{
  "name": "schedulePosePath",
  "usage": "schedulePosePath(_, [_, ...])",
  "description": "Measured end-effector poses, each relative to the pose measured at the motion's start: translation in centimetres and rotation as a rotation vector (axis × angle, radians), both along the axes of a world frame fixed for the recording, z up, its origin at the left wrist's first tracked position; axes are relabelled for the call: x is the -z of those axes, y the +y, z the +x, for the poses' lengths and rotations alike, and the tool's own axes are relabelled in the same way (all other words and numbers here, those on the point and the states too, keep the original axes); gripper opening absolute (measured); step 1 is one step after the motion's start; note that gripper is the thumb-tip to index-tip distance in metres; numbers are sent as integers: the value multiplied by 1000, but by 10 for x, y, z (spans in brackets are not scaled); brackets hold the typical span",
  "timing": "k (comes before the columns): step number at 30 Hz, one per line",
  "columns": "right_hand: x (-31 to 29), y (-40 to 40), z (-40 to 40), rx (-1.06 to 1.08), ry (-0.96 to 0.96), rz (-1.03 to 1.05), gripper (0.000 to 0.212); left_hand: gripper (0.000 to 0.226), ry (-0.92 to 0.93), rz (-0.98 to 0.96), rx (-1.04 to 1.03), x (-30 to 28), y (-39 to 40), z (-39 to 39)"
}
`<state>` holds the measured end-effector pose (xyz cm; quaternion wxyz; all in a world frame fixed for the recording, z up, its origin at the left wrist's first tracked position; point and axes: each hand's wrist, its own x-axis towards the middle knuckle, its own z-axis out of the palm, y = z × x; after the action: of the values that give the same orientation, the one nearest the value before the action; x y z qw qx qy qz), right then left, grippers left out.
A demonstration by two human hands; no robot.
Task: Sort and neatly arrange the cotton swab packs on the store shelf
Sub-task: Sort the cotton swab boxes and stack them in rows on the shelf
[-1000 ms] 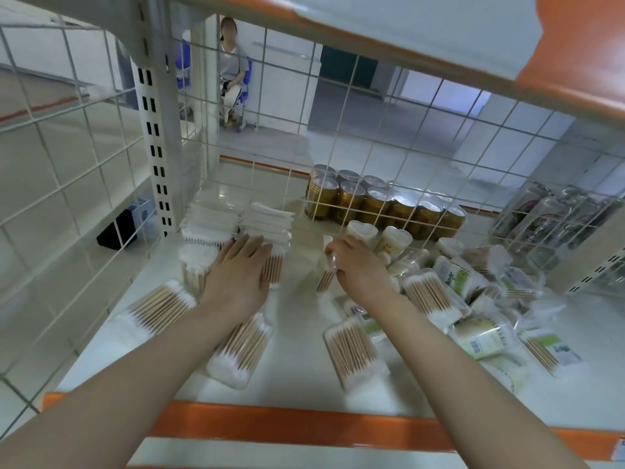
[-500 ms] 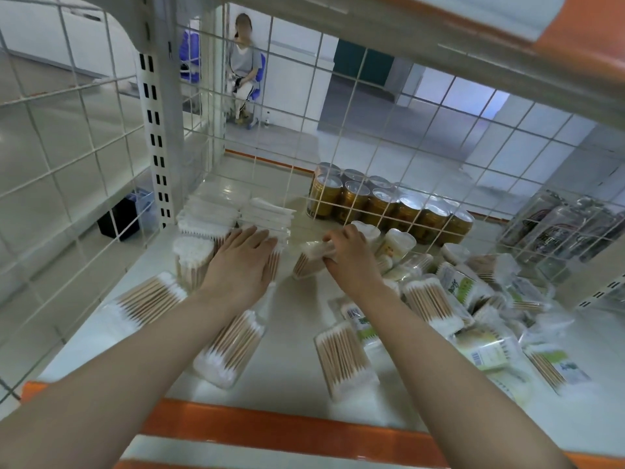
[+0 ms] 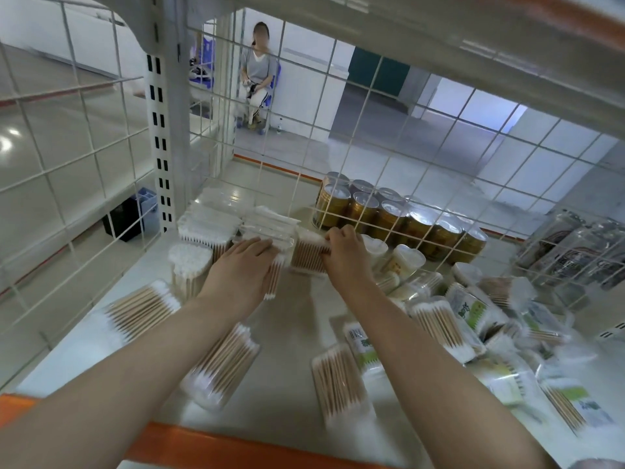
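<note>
A single head-worn wide-angle camera looks forward and steeply down into a store shelf (image 3: 297,394) from just in front of its orange front lip, close enough that both forearms run in from the bottom corners and the left hand (image 3: 241,270) and right hand (image 3: 346,253) sit near mid-frame. The view faces the wire mesh back panel (image 3: 389,147) and passes through it to a tiled floor beyond, while the shelf above crosses the top edge, its lines bowed by the lens
</note>
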<state>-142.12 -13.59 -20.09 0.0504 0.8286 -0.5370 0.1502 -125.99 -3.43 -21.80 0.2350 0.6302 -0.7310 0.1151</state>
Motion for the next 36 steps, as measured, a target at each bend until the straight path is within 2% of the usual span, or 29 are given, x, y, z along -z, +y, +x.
schedulePosePath(5, [-1,-9,2,-1,-7,3,34,24,35,-20,-22,3,-4,0])
schedulePosePath(8, [0,-12,3,3,-18,14,35,34,52,-8,-23,5,-6,0])
schedulePosePath(12, [0,-15,2,16,-29,10,35,35,61,4,-24,5,-7,0])
schedulePosePath(15, [-1,-17,1,11,-22,10,35,47,90,71,-35,3,-5,-1])
schedulePosePath(24, [-1,-15,2,18,-42,7,37,49,128,133,-45,-1,-4,-4])
schedulePosePath(26, [-3,-14,1,11,-42,3,34,51,98,161,-33,-5,-3,-5])
schedulePosePath(29, [-6,-12,-1,-6,-45,-6,32,36,64,49,-29,-7,-2,-8])
schedulePosePath(32, [-11,-8,-4,-18,-65,-24,33,47,16,49,-13,-14,2,-12])
schedulePosePath(36, [-16,1,-11,-51,-70,-38,32,39,-22,66,30,-20,7,-15])
